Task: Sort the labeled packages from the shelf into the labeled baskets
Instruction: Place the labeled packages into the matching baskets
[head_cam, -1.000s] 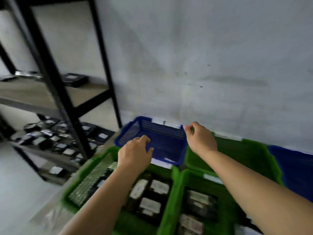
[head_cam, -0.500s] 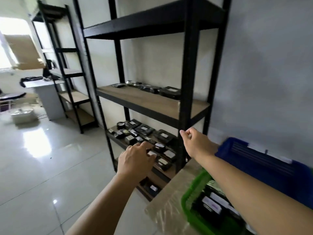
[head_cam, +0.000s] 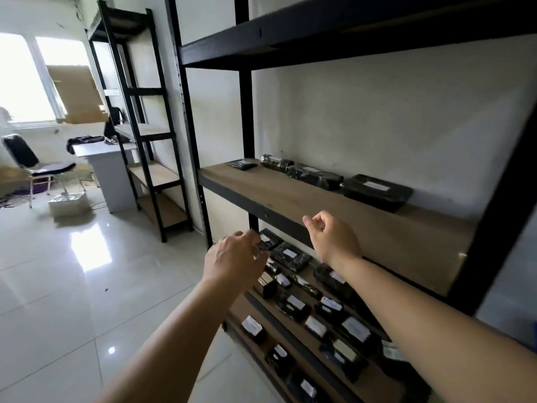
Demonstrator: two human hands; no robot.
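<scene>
Two empty hands (head_cam: 236, 257) (head_cam: 334, 239), four upper-shelf packages (head_cam: 374, 191)

Both hands, left (head_cam: 232, 258) and right (head_cam: 334, 239), hover empty before the black shelf (head_cam: 334, 199), labeled packages (head_cam: 293, 253) just below.

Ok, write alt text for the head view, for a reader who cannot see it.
Two bare arms reach toward a black metal shelf unit, the left hand and right hand both empty, fingers loosely curled. Black packages with white labels crowd the lower wooden shelves; four more packages lie along the wall on the shelf above.
</scene>
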